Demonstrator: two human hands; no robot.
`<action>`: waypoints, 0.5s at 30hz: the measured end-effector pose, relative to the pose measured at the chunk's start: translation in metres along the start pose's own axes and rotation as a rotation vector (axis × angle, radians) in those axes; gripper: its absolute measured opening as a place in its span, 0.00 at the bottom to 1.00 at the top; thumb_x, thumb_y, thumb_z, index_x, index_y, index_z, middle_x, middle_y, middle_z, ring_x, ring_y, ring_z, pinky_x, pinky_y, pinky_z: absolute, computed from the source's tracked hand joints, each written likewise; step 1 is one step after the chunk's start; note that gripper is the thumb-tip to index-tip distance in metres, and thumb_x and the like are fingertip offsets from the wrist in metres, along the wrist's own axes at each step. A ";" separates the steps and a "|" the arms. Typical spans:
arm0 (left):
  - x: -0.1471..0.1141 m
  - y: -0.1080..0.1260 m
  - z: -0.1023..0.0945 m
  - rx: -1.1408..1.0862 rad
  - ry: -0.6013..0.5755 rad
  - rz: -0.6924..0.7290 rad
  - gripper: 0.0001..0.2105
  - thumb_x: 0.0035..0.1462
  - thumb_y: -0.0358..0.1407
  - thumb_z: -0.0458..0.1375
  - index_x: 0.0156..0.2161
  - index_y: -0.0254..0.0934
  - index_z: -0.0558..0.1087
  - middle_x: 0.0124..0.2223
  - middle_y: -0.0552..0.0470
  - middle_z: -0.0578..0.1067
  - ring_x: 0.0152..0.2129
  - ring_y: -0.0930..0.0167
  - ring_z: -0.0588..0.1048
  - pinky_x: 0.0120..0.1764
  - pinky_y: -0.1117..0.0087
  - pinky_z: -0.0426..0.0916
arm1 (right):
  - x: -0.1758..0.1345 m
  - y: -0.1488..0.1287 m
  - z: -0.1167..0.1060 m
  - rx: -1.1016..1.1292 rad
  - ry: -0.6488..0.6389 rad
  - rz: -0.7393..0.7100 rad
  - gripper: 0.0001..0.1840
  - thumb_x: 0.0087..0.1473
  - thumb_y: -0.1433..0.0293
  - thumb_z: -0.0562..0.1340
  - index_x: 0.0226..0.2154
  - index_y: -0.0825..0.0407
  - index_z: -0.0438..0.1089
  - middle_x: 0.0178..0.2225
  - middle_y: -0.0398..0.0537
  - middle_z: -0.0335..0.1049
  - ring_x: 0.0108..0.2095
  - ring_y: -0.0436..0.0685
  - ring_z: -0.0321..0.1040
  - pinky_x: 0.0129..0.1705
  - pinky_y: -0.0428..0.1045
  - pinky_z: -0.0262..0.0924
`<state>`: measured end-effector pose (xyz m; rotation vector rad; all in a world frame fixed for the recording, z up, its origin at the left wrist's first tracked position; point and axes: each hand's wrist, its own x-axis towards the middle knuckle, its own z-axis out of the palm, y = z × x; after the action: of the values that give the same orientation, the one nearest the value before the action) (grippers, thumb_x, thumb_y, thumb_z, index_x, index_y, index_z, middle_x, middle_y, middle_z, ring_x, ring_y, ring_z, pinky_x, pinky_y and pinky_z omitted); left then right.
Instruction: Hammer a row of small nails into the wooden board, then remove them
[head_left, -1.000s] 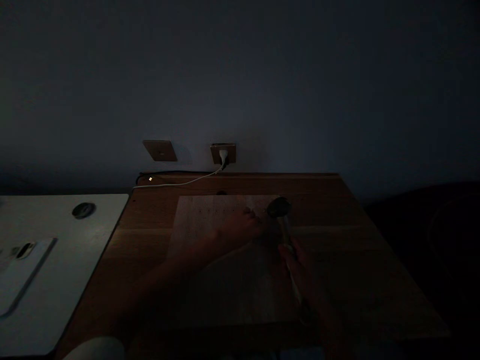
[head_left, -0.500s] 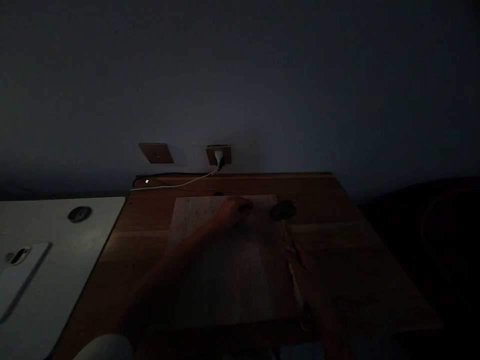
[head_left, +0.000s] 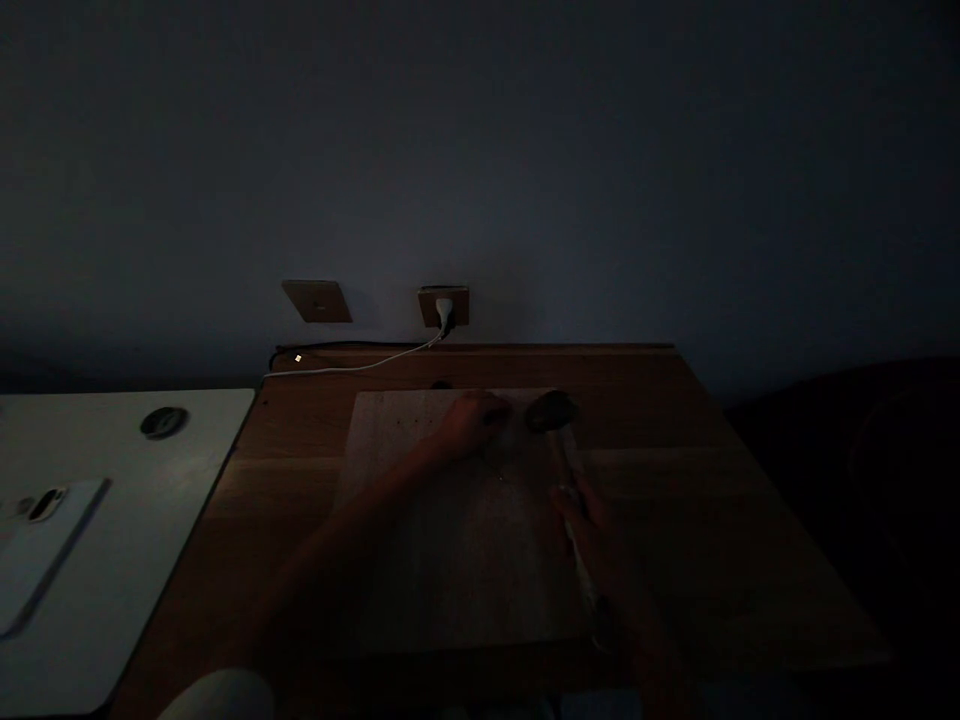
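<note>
The light is dim. A pale square wooden board [head_left: 450, 560] lies on the brown wooden desk. My left hand [head_left: 466, 422] rests over the board's far part, fingers curled together; whatever they pinch is too dark to make out. My right hand [head_left: 596, 530] is wrapped round the pale handle of a mallet [head_left: 552, 411]. Its dark, rounded head is over the board's far right corner, to the right of my left fingers and apart from them. Several small dark marks dot the board's far left part, and a tiny glint shows below my left hand.
Adjoining on the left is a white table [head_left: 172, 500] bearing a phone [head_left: 49, 550] and a dark round grommet [head_left: 163, 422]. Behind the desk, the wall has a socket [head_left: 427, 305] with a white plug and cable [head_left: 352, 370], plus another wall plate [head_left: 319, 301].
The mallet and my right hand have moved left, bringing the head closer to my left hand. My left hand stays in place on the board. The whole view has shifted slightly.
</note>
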<state>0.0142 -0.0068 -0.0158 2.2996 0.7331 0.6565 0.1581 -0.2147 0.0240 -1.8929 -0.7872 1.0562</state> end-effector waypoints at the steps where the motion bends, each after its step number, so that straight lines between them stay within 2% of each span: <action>1: 0.000 0.001 0.000 -0.016 0.003 -0.016 0.15 0.54 0.24 0.60 0.47 0.36 0.78 0.42 0.48 0.82 0.39 0.67 0.79 0.46 0.67 0.71 | 0.001 -0.002 0.002 -0.018 -0.003 -0.009 0.26 0.53 0.46 0.60 0.45 0.49 0.70 0.21 0.37 0.64 0.19 0.52 0.62 0.20 0.46 0.56; 5: -0.002 0.005 -0.002 -0.095 0.006 -0.071 0.22 0.52 0.23 0.60 0.53 0.35 0.73 0.42 0.49 0.82 0.37 0.68 0.80 0.43 0.69 0.72 | 0.003 -0.009 0.010 -0.090 -0.059 -0.063 0.28 0.56 0.46 0.58 0.47 0.51 0.69 0.18 0.35 0.62 0.18 0.52 0.61 0.20 0.47 0.55; 10: -0.001 0.006 -0.003 -0.104 -0.018 -0.102 0.27 0.49 0.21 0.60 0.56 0.36 0.71 0.42 0.50 0.82 0.38 0.67 0.80 0.44 0.69 0.72 | 0.002 -0.013 0.015 -0.183 -0.096 -0.058 0.32 0.58 0.49 0.56 0.55 0.54 0.66 0.16 0.34 0.62 0.17 0.54 0.63 0.21 0.47 0.56; 15: -0.002 0.006 -0.009 -0.135 -0.036 -0.110 0.28 0.50 0.22 0.60 0.57 0.36 0.69 0.40 0.51 0.81 0.36 0.68 0.79 0.42 0.70 0.72 | 0.000 -0.015 0.019 -0.190 -0.080 -0.087 0.31 0.58 0.50 0.56 0.55 0.54 0.67 0.16 0.34 0.62 0.17 0.53 0.62 0.21 0.46 0.55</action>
<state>0.0093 -0.0084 -0.0061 2.1266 0.7687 0.5946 0.1394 -0.2007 0.0310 -1.9638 -1.0389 1.0388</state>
